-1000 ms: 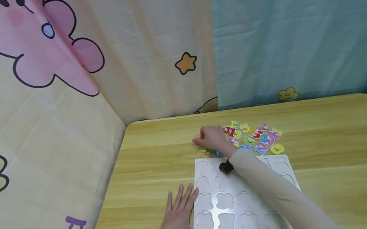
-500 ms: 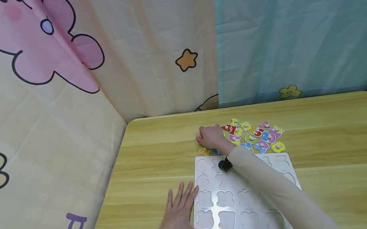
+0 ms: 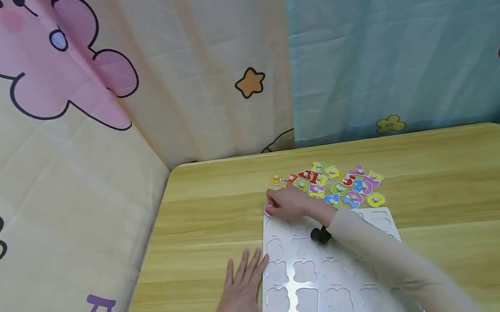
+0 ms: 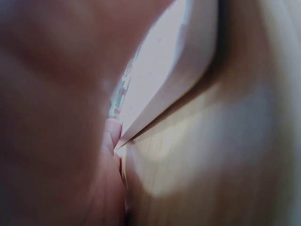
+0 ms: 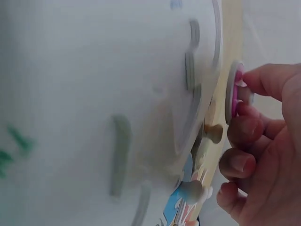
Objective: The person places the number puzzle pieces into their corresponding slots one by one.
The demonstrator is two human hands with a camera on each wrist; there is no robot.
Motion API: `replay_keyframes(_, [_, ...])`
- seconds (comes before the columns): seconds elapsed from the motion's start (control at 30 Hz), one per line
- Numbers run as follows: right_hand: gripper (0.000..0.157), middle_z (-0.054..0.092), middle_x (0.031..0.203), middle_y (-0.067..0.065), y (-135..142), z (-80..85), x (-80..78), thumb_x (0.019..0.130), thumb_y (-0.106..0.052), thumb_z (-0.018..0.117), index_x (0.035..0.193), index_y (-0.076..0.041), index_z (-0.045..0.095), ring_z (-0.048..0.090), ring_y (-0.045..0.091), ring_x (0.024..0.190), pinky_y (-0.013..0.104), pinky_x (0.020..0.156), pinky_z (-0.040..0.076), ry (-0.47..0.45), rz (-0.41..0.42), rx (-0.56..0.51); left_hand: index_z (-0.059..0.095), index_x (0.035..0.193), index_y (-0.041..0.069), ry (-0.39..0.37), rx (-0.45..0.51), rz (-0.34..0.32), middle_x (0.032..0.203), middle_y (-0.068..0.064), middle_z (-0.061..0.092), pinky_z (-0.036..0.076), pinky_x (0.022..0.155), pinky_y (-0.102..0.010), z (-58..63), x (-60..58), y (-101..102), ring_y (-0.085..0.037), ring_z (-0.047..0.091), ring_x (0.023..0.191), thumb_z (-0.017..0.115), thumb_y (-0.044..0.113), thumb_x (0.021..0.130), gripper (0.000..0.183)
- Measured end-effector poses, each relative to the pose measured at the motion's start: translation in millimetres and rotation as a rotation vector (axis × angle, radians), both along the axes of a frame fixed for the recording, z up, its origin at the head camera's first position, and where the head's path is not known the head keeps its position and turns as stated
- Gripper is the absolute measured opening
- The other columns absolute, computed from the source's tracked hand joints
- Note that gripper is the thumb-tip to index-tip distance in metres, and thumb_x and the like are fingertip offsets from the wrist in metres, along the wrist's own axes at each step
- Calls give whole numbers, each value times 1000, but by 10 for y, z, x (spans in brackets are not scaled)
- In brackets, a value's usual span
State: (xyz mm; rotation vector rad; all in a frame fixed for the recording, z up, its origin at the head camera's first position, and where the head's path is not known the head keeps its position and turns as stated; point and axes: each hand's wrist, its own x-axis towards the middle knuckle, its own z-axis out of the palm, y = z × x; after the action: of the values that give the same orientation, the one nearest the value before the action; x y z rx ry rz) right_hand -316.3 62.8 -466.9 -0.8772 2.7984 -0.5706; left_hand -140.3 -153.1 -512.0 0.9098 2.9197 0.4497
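Observation:
My right hand (image 3: 290, 203) pinches a small pink puzzle piece (image 3: 267, 209) with thumb and fingertips, just above the far left corner of the white puzzle board (image 3: 321, 279). In the right wrist view, the pink piece (image 5: 231, 96) stands on edge, held by its knob, clear of the board (image 5: 84, 84); its exact shape cannot be told. My left hand (image 3: 242, 302) lies flat with fingers spread along the board's left edge, thumb at the near left corner. The left wrist view shows the board's thick edge (image 4: 193, 66) close to that hand. My right forearm hides part of the board.
Several colourful number pieces with knobs lie in a loose pile behind the board, among them a yellow zero (image 3: 376, 200) and an orange piece (image 3: 276, 179). They rest on a wooden table (image 3: 477, 206). Printed curtains (image 3: 195, 66) stand behind and to the left.
My right hand has moved nearer, from the pile's left end to the board's far left corner, carrying the pink piece. Pieces at the pile's back left now show. My left hand stays put.

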Motion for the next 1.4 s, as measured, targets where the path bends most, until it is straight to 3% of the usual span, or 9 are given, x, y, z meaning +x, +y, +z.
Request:
replay_keyframes(0.13, [19,50,64,-5,9,-22,116,94,-33,58,83,-19,50,48,11,59,25,56,38,-25,55,31,19,153,14,9,5,-1,158,-5,9,-4,110,-56,-16,1,-7,-31,2,143,55,88,57,126])
replay_keyframes(0.4, [21,46,61,-8,6,-43,227,95,-30,57,80,-18,48,45,9,58,42,89,39,15,153,58,20,152,13,31,24,-13,158,-7,12,-1,109,-59,-13,-12,-4,-33,4,142,56,87,58,126])
replay_keyframes(0.47, [20,45,61,-8,4,-48,238,95,-29,57,80,-18,48,45,9,57,45,90,39,24,161,45,20,152,13,26,25,-13,158,-7,12,-2,109,-58,-12,-17,-3,-32,4,143,56,87,58,125])
replay_keyframes(0.7, [20,44,61,-9,-8,-72,261,95,-26,58,80,-17,48,44,8,57,35,71,39,92,208,33,19,153,14,17,19,-12,158,-7,11,-3,109,-58,-14,-18,-7,-32,3,143,58,86,58,125])
replay_keyframes(0.83, [20,44,62,-9,-20,-76,286,95,-26,57,80,-16,48,45,8,58,31,62,37,85,199,36,19,153,13,22,18,-15,158,-7,12,-3,109,-58,-13,-12,-6,-32,3,143,58,86,58,125])
replay_keyframes(1.03, [20,46,63,-7,-40,-49,318,96,-27,57,81,-17,48,46,10,61,34,68,37,55,171,53,19,153,14,25,23,-15,158,-5,11,-4,110,-57,-33,-16,-16,-31,2,143,58,86,58,125])
replay_keyframes(1.4, [20,45,62,-7,-33,-59,308,95,-27,58,81,-17,48,46,10,60,32,64,36,82,160,78,20,153,13,38,25,-19,158,-7,13,-2,109,-58,-45,-31,-9,-33,4,142,56,87,58,126])
